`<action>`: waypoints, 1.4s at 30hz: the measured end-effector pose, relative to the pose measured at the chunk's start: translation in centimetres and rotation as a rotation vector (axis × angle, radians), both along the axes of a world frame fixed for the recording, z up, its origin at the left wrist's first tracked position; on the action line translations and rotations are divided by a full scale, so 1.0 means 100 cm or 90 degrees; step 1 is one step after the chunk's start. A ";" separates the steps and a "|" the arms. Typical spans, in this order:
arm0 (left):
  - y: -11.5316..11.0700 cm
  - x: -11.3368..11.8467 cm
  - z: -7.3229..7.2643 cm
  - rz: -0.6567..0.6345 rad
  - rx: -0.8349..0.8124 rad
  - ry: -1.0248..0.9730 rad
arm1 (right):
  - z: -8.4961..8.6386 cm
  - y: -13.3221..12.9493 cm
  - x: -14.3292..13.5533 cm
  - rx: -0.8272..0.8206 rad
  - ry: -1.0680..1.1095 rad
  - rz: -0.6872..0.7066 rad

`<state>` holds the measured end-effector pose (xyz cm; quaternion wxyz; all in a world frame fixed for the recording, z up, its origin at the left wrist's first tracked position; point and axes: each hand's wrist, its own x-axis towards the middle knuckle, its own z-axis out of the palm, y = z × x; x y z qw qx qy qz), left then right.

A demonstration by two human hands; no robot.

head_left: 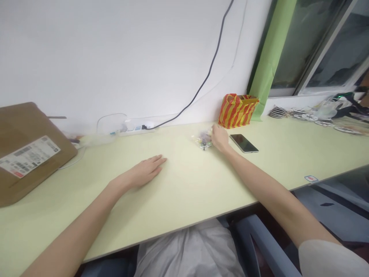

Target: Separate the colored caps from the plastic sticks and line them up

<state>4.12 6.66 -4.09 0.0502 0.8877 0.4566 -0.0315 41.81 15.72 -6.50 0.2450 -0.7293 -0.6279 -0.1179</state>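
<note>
My left hand [146, 170] lies palm down on the pale yellow table [184, 188], its fingers spread and nothing held. Farther back, my right hand [220, 137] has its fingers closed at the right edge of a small clear plastic bag [203, 140] with small coloured pieces inside. The bag is on or just above the tabletop; blur hides which. Right of that hand a dark phone [244, 143] lies flat. Just behind the hand stands a red and yellow striped bag [238, 110].
A brown cardboard package [31, 142] with a white label is at the left. By the wall sits a white power strip [135, 130] with a black cable [208, 73]. Round striped pieces [305, 115] lie at the far right. A blue-grey chair [265, 242] is below the table edge.
</note>
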 end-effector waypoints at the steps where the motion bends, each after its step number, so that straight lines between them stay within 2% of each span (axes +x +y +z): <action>1: 0.000 0.000 0.000 -0.001 0.000 0.003 | 0.004 -0.001 -0.002 0.043 -0.009 0.014; 4: 0.000 0.001 0.001 0.000 -0.005 0.005 | 0.015 -0.008 -0.018 0.141 -0.035 0.104; 7: -0.001 0.002 0.001 0.001 -0.003 -0.003 | 0.017 -0.026 -0.054 0.162 -0.064 0.290; 9: -0.001 0.003 0.000 -0.002 0.003 -0.010 | 0.011 -0.045 -0.086 0.127 -0.075 0.416; 11: -0.001 0.003 0.000 -0.004 0.007 -0.015 | 0.001 -0.066 -0.118 0.039 -0.121 0.522; 13: 0.000 0.003 -0.001 -0.006 0.007 -0.017 | -0.008 -0.085 -0.141 -0.030 -0.182 0.595; 15: 0.000 0.003 -0.002 -0.008 0.005 -0.012 | -0.012 -0.097 -0.152 -0.059 -0.193 0.604; 17: 0.000 0.003 -0.003 -0.012 0.001 -0.008 | -0.010 -0.102 -0.151 -0.072 -0.191 0.611; 23: 0.001 0.002 -0.005 -0.014 0.006 -0.021 | 0.001 -0.092 -0.129 -0.113 -0.140 0.674; 27: 0.001 0.002 -0.005 -0.012 0.007 -0.033 | 0.000 -0.087 -0.128 -0.097 -0.101 0.693; 36: 0.001 0.004 -0.005 -0.029 0.015 -0.004 | 0.004 -0.089 -0.132 -0.061 -0.023 0.817; 38: 0.001 0.004 -0.006 -0.032 0.020 -0.006 | 0.008 -0.089 -0.132 -0.017 0.006 0.797; 42: 0.001 0.003 -0.007 -0.026 0.021 -0.029 | 0.018 -0.087 -0.128 0.116 0.145 0.684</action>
